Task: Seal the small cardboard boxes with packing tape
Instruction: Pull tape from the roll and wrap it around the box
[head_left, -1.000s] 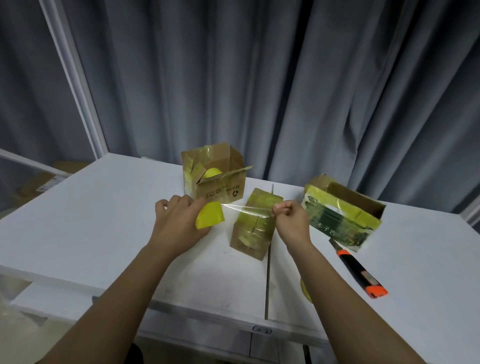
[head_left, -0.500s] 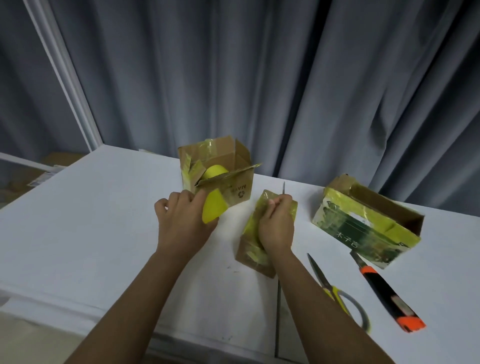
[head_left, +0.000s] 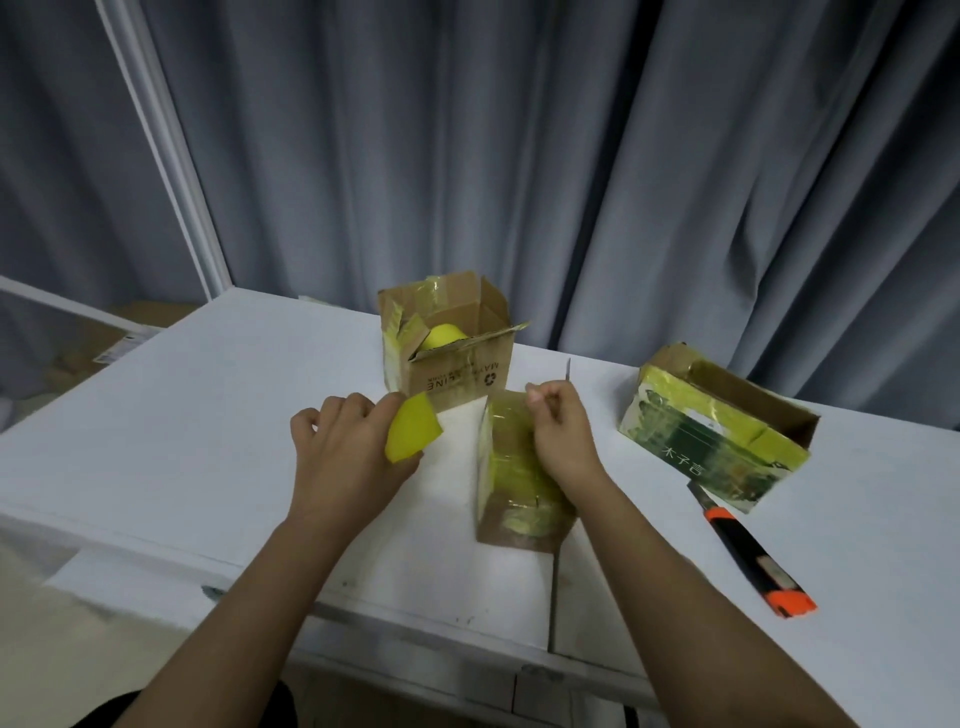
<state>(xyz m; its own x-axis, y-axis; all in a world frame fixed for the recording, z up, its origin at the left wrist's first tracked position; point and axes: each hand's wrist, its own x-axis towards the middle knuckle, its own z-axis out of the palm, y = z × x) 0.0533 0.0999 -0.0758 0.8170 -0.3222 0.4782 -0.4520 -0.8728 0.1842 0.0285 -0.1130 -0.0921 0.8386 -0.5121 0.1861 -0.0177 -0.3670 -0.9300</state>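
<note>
Our left hand lay knuckles-up over the white table, its fingers curled around a yellow roll of tape, of which only a wedge showed past the thumb side. Our right hand sat over the top of the small taped box, fingers bent inward with the thumb and forefinger drawn together at the box's far edge; whether they pinched a tape end we could not tell, since any clear film there was too faint to see. Both forearms reached in from the lower edge of the view, bare.

The small taped box stood on the table between our hands, just right of centre, its faces wrapped in yellowish tape and partly covered by our right hand. Behind it, near but apart, stood an open cardboard box with flaps up and something yellow inside, mostly hidden by the front flap. Well to the right lay a green printed box, open at the top and banded in yellow tape. Just in front of that box an orange and black utility knife lay on the table, its blade end close against the box's lower edge. A grey curtain hung behind the table.
</note>
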